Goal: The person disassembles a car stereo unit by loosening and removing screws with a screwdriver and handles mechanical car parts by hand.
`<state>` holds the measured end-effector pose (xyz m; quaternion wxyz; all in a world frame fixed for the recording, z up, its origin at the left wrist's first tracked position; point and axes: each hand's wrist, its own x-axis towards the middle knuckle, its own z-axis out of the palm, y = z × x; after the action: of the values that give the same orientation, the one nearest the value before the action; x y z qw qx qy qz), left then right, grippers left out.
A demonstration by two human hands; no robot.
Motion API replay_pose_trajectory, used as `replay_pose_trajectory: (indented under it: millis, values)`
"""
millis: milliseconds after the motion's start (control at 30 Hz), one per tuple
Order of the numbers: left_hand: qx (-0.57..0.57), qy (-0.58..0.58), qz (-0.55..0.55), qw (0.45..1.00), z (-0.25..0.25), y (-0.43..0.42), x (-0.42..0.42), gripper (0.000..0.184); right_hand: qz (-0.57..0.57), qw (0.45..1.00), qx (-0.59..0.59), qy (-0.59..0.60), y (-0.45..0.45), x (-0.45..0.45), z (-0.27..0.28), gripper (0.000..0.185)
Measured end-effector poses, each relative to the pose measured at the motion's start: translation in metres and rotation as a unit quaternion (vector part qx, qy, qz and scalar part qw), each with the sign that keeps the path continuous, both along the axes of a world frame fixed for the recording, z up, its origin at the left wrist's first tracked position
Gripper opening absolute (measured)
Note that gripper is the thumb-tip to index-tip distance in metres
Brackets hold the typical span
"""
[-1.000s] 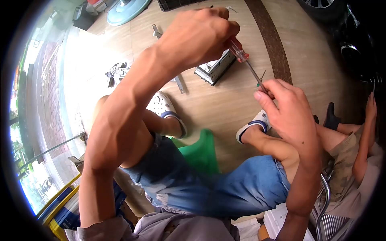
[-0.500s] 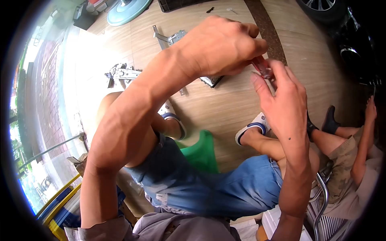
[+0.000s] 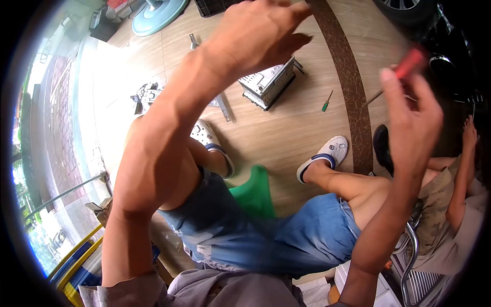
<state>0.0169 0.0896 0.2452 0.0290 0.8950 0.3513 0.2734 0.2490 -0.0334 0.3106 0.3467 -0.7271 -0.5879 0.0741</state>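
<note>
My right hand [image 3: 411,112], raised at the right, grips a red-handled screwdriver [image 3: 410,62] between thumb and fingers; its thin shaft points down and left. High at the top of the view is my left hand [image 3: 258,33], thumb and fingers apart, with nothing visible in it. On the floor below it lies a silver metal box-shaped unit [image 3: 268,84], partly hidden by my left hand. A small green-handled screwdriver [image 3: 326,104] rests on the floor between my two hands.
Metal brackets [image 3: 223,107] and another metal part [image 3: 147,94] lie on the floor at left. A green plastic piece [image 3: 255,194] is between my legs. A co-worker's arm [image 3: 463,174] shows at right, below a black vehicle part [image 3: 452,66]. A fan base [image 3: 158,18] stands at back.
My hands have come apart. The right hand has moved right with the red screwdriver, while the left has shifted up and left and opened. The green-handled screwdriver is now visible.
</note>
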Motion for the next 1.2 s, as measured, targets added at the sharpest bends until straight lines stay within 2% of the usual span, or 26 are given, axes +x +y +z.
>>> replay_pose_trajectory:
  millis: [100, 167, 233, 300, 367, 400, 433, 500, 600, 800, 900, 1000, 1200]
  values:
    - [-0.172, 0.245, 0.015, 0.954, -0.001, -0.008, -0.02, 0.051, -0.021, 0.995, 0.078, 0.05, -0.005, 0.021, 0.0, 0.024]
    - [-0.258, 0.337, 0.012, 0.905, -0.007, -0.013, -0.026, 0.055, -0.02, 0.993, 0.103, 0.056, -0.01, 0.026, 0.0, 0.022]
    - [-0.241, 0.329, -0.008, 0.913, -0.015, -0.024, -0.025, 0.053, -0.016, 0.993, 0.099, 0.056, -0.013, 0.024, 0.002, 0.022]
    - [-0.245, 0.363, -0.004, 0.899, -0.021, -0.038, -0.006, 0.047, -0.014, 0.994, 0.089, 0.055, -0.014, 0.016, 0.003, 0.024]
    - [-0.209, 0.364, -0.081, 0.904, -0.031, -0.06, 0.008, 0.042, -0.007, 0.995, 0.079, 0.052, -0.015, 0.013, 0.001, 0.027]
    - [-0.2, 0.322, -0.126, 0.917, -0.046, -0.07, 0.011, 0.04, 0.001, 0.996, 0.076, 0.05, -0.016, 0.013, -0.002, 0.028]
    - [-0.193, 0.349, -0.153, 0.904, -0.052, -0.083, 0.019, 0.039, 0.01, 0.996, 0.073, 0.049, -0.015, 0.012, -0.003, 0.03]
    - [-0.283, 0.349, -0.203, 0.87, -0.052, -0.098, 0.028, 0.037, 0.017, 0.998, 0.055, 0.031, -0.015, 0.01, -0.002, 0.029]
    - [-0.201, 0.338, -0.206, 0.896, -0.059, -0.119, 0.031, 0.034, 0.033, 0.997, 0.056, 0.04, -0.012, 0.006, -0.002, 0.027]
    - [-0.154, 0.347, -0.159, 0.912, -0.054, -0.11, 0.032, 0.029, 0.033, 0.997, 0.046, 0.051, -0.012, 0.0, -0.006, 0.022]
    - [-0.191, 0.365, -0.157, 0.897, -0.045, -0.099, 0.03, 0.029, 0.042, 0.998, 0.036, 0.039, -0.013, -0.004, -0.004, 0.021]
    - [-0.16, 0.348, -0.158, 0.91, -0.051, -0.099, 0.025, 0.029, 0.047, 0.997, 0.022, 0.048, -0.013, -0.009, -0.003, 0.021]
    - [-0.188, 0.352, -0.157, 0.903, -0.051, -0.106, 0.025, 0.031, 0.064, 0.997, 0.023, 0.039, -0.012, -0.015, -0.003, 0.021]
